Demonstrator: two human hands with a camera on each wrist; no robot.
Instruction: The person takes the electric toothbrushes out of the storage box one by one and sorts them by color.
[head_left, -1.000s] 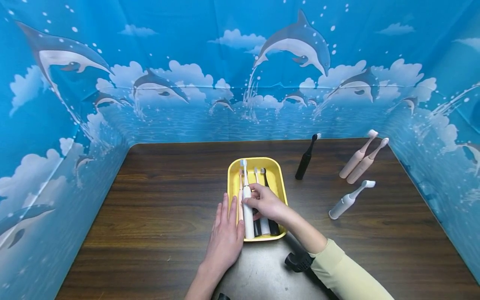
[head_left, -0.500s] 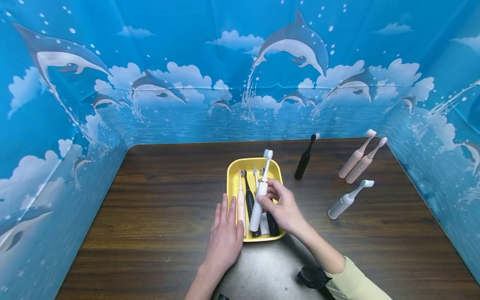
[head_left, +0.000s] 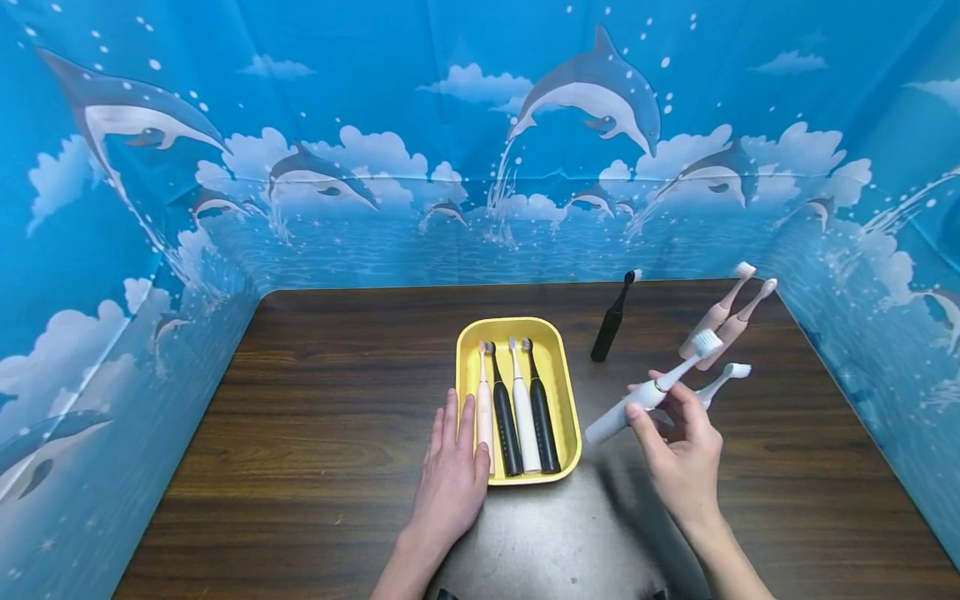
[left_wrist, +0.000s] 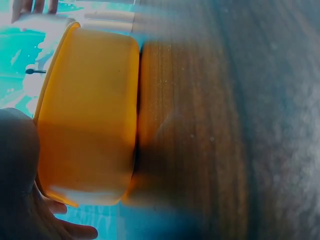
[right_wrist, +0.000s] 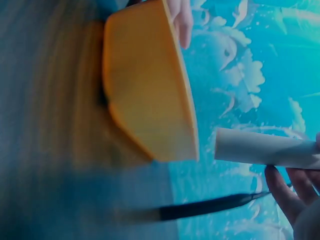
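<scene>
While white toothbrush (head_left: pixel 645 396) is being pinched by right hand (head_left: pixel 686 457), standing brush (head_left: pixel 718 384) behind these fingers is best being avoided; left hand (head_left: pixel 450 482), fingers slightly spread, being held at yellow tray (head_left: pixel 558 367).

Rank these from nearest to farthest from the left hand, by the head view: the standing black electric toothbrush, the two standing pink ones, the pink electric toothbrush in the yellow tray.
1. Pink electric toothbrush, lying along the left side of the yellow tray.
2. Standing black electric toothbrush, just right of it.
3. Two standing pink electric toothbrushes, farther right; too close to call between them.
</scene>
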